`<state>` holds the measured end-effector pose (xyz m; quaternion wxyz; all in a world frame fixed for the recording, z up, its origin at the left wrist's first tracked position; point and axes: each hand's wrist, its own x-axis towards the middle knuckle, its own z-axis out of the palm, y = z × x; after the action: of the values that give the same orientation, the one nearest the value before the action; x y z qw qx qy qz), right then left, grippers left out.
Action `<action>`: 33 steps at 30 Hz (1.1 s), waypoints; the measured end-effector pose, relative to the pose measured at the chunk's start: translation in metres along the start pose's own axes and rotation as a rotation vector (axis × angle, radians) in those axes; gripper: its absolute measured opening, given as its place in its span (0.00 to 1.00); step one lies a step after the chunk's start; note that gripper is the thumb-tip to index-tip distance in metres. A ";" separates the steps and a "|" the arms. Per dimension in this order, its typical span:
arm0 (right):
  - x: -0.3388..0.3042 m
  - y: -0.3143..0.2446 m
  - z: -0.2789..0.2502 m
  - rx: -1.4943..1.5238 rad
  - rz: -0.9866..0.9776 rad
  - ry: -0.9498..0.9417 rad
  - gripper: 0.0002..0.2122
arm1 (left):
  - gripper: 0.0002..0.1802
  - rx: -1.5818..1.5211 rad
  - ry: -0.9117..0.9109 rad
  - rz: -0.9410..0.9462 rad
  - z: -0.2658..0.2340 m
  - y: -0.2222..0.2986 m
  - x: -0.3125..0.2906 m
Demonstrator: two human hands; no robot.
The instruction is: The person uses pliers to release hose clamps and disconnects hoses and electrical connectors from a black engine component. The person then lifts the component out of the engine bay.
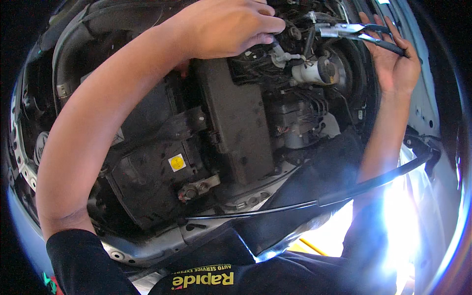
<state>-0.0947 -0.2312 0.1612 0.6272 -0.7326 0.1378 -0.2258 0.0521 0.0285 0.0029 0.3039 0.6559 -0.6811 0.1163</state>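
Note:
My right hand (398,66) is closed around the dark handles of a pair of pliers (346,30), at the far right of the engine bay. The pliers' metal jaws point left, beside a thin upright part with a pale top (312,17). At the top middle, my left hand (233,27) is closed with its fingers curled down among hoses and wiring. What its fingertips hold, if anything, is hidden. Between and below the hands sits a whitish cylindrical reservoir (306,73) with a dark cap. A grey plastic fitting (280,56) lies just below my left fingers.
A long black box cover (241,128) fills the middle. To its left is a dark battery (147,182) with a yellow round sticker and a metal terminal clamp (199,188). Metal lines run from a block (297,123). A thin black rod (295,205) crosses the front edge.

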 end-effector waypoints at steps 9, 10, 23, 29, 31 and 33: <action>-0.039 0.042 0.038 -0.695 0.227 -0.523 0.14 | 0.13 -0.141 -0.220 -0.142 -0.004 -0.002 0.021; -0.045 0.046 0.048 -0.790 0.277 -0.439 0.14 | 0.14 -0.151 -0.233 -0.146 -0.004 -0.004 0.023; -0.062 0.075 0.076 -1.178 -0.184 -0.396 0.11 | 0.15 -0.122 -0.169 -0.100 0.006 -0.014 0.041; -0.065 0.080 0.078 -1.220 -0.354 -0.411 0.13 | 0.13 -0.265 -0.191 -0.158 0.003 -0.017 0.041; -0.067 0.079 0.079 -1.231 -0.337 -0.441 0.13 | 0.14 -0.310 -0.280 -0.161 -0.002 -0.017 0.047; -0.069 0.077 0.080 -1.233 -0.336 -0.415 0.13 | 0.14 -0.343 -0.369 -0.210 -0.007 -0.015 0.052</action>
<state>-0.1072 -0.1428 0.0660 0.0637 -0.9964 0.0022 -0.0550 0.0708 -0.0116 0.0342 0.2917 0.6720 -0.6629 -0.1547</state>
